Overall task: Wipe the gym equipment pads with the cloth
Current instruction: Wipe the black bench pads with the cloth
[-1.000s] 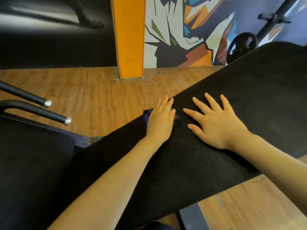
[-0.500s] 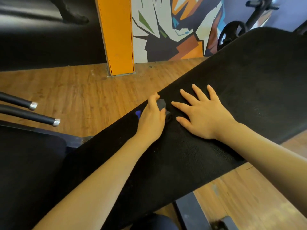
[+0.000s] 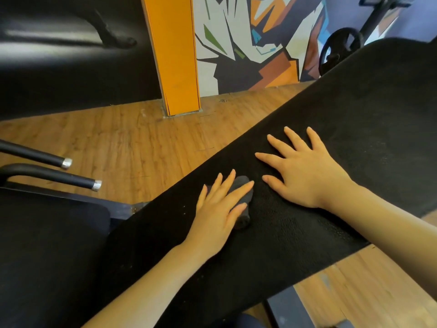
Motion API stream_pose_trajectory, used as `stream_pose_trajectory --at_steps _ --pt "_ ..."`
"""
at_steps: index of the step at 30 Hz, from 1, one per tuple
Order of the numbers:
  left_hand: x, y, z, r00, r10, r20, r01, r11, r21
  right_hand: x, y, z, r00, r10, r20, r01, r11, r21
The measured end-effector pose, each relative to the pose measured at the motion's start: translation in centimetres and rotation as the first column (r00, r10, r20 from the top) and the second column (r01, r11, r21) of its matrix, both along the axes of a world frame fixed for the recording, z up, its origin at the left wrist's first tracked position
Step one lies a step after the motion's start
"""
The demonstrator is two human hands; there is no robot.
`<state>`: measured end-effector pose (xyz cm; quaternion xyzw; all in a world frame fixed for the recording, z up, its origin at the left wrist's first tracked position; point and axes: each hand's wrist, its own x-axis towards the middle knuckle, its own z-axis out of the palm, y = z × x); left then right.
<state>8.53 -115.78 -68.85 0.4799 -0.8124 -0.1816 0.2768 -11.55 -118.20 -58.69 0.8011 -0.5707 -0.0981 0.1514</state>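
Two hands are on the pad (image 3: 354,129), and both are mine. My left hand (image 3: 220,209) lies flat on the cloth (image 3: 244,202). The fingers are straight and a little spread. They do not curl round the cloth; they just press it down, so it rubs the pad when I push. The cloth is small, dark and bunched up. It peeks out past my fingertips and beside my thumb, near the left edge of the pad.

My right hand (image 3: 305,171) is just beside it, flat and spread wide, with nothing in it. I think it leans there to hold me steady while the other hand wipes.

The pad is long and black. It slopes up and away to the right. I see some pale specks on it near my left wrist, so I think there is more to wipe.

To the left is another black pad (image 3: 47,245) and two bars (image 3: 71,178) with silver tips. Under it all is the wood floor (image 3: 132,143). An orange post (image 3: 175,55) stands at the back.
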Motion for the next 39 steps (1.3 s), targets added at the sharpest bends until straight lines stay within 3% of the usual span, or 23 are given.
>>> stream_pose_trajectory --at_steps 3,6,11,17,23,26,29,35,39 --pt "-1.0 -3.9 1.1 0.995 0.087 -0.046 -0.086 0.996 0.016 0.1 -0.1 0.0 1.0 0.002 0.011 -0.002 1.0 0.001" --pt "-2.0 -3.0 1.5 0.976 0.17 -0.136 -0.166 0.985 0.043 0.0 0.0 0.0 1.0 0.001 0.011 -0.001 1.0 0.01" --pt "1.0 5.2 -0.7 0.994 0.035 -0.106 -0.031 0.998 0.046 0.1 0.1 0.1 1.0 -0.003 -0.007 0.003 1.0 0.028" --pt "-3.2 -1.3 1.6 0.983 0.091 -0.161 -0.097 0.995 -0.029 0.1 0.0 0.0 1.0 -0.011 -0.01 0.011 1.0 0.007" --pt "5.5 4.1 -3.7 0.99 -0.017 -0.137 0.019 1.0 0.017 0.1 0.1 -0.1 1.0 -0.006 -0.013 0.007 1.0 0.017" --pt "2.5 2.9 -1.9 0.985 -0.002 -0.173 0.002 1.0 0.003 0.2 0.1 -0.1 1.0 -0.015 -0.008 0.015 1.0 0.012" --pt "-2.1 2.2 0.5 0.984 -0.115 -0.137 0.101 0.99 -0.103 0.0 0.1 -0.1 1.0 -0.018 -0.005 0.018 1.0 -0.001" --pt "5.6 3.8 -4.1 0.975 -0.189 -0.115 0.181 0.981 -0.075 0.1 0.0 -0.2 1.0 -0.011 -0.024 0.011 1.0 0.003" --pt "1.5 2.5 -1.6 0.972 -0.188 -0.138 0.173 0.978 -0.115 0.0 -0.1 -0.3 1.0 -0.019 -0.014 0.019 1.0 -0.006"
